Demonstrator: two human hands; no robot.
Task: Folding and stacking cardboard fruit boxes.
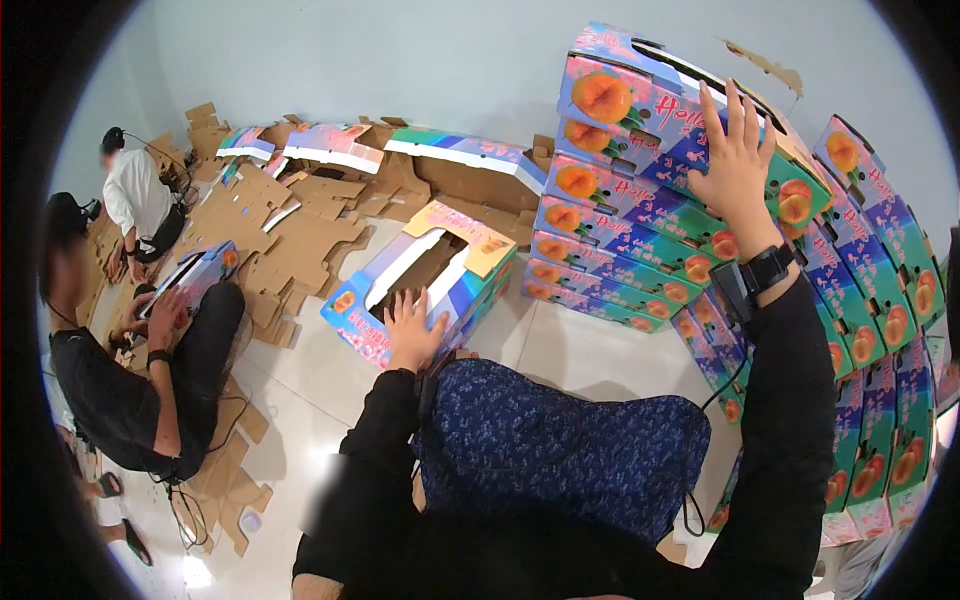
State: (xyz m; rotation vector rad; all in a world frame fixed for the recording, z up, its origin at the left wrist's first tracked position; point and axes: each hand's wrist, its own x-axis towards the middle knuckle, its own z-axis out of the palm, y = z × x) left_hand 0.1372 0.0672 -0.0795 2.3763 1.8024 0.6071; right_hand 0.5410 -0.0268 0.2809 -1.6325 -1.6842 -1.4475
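My left hand [412, 328] lies with spread fingers on the near edge of a colourful fruit carton [470, 235]. That carton stands on the floor in front of me, and a wide opening in its top shows brown cardboard inside. Raised to the right, my right hand [735, 150] rests with its fingers apart against the topmost carton [610, 95] of a tall stack. This top carton sits tilted, with a slot in its upper face. Below it, several like cartons [575, 220] printed with peaches are piled up.
More stacked cartons [880, 290] curve round on my right. Flat brown cardboard sheets [265, 250] cover the floor at the left, and part-folded cartons [465, 160] line the wall. A person in black [130, 390] sits at the left handling a carton; another in white [145, 195] crouches farther back.
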